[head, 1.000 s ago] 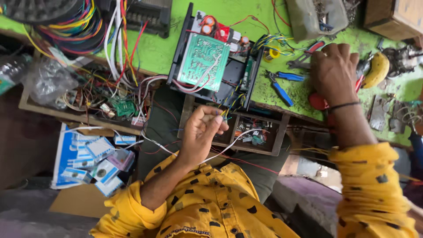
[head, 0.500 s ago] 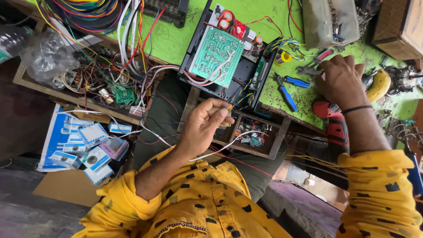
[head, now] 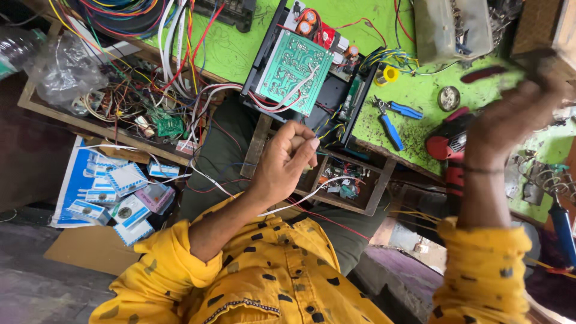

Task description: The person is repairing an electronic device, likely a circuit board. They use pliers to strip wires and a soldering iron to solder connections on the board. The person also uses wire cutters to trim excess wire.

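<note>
2 bare hands are working over a cluttered green bench top (head: 240, 48), and I am following them remotely through the head camera. I am seeing the left hand (head: 288, 162) hovering above the lap, just in front of an open black housing (head: 342, 99) with a green circuit board (head: 294, 72) propped on it. Its fingers (head: 303, 144) are curling tightly inward, thumb pressing against the fingertips as if pinching something very small. I cannot tell what that is, though a thin white wire (head: 300, 201) is running just beneath the wrist. The right hand (head: 510, 117) is blurring with motion far off to the side, raised above a red power tool (head: 447, 144) and close to a wooden box (head: 540, 30). I cannot tell how far its fingers are spread or whether it is gripping anything. 1 pair of blue-handled pliers (head: 393, 120) is lying untouched between the housing and the red tool. I am judging this as a wiring step on the opened unit, with the left hand keeping a small piece ready while the right is fetching something. The next move, as I am reading it, is calling for a steady left pinch and for both hands coming together at the board, clear of the loose wires.
</note>
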